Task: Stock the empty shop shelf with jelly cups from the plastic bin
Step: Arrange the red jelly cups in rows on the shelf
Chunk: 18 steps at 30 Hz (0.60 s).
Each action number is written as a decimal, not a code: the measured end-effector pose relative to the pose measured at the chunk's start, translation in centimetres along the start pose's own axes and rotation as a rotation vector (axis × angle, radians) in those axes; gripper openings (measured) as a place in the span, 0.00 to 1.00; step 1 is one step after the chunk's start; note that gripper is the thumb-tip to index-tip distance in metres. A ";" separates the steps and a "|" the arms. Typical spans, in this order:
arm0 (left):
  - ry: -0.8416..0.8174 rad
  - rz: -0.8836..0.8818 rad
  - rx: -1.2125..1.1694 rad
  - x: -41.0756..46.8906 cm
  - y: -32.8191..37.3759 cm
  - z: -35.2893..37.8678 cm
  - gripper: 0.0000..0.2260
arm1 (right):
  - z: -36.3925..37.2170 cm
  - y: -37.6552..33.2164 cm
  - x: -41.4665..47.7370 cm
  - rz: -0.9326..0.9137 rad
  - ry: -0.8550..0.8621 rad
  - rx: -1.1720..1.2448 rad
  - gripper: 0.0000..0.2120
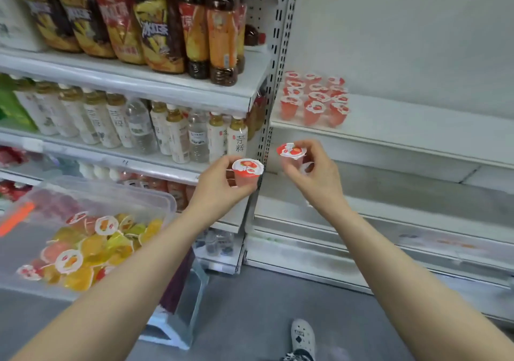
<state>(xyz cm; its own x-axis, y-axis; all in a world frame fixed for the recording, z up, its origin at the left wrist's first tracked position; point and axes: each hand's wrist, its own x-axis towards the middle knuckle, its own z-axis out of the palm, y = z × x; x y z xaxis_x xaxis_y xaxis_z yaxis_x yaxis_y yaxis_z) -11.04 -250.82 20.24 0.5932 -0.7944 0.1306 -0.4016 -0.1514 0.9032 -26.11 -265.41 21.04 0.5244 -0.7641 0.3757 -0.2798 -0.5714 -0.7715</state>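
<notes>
1. The left grip (219, 185) is closed round a red jelly cup (247, 173), lid up, in front of the shelf post.
2. The right grip (317, 171) pinches a second red cup (292, 155), tilted slightly, just below the white shelf (417, 130).
3. The two held cups are near each other but apart.
4. A block of red cups (314, 99) stands upright in rows at the shelf's left end.
5. The plastic bin (111, 191) sits lower left, with mixed yellow, orange and red cups (91, 249) loose inside.
6. Drink bottles (167, 130) fill the neighbouring shelves.
</notes>
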 end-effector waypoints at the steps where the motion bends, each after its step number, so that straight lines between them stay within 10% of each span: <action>1: -0.018 0.020 0.006 0.7 0.9 1.1 0.19 | -1.4 0.4 0.7 0.002 0.022 -0.004 0.14; 18: 0.061 0.291 0.391 15.9 14.7 20.8 0.23 | -19.4 14.3 19.1 0.026 0.107 -0.087 0.11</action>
<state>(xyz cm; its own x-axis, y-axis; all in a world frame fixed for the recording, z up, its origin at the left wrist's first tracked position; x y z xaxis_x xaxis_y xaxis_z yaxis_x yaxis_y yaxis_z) -22.04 -277.94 27.03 0.4529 -0.8022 0.3890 -0.7815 -0.1472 0.6063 -35.73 -294.03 27.15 0.4290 -0.8038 0.4121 -0.3632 -0.5712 -0.7361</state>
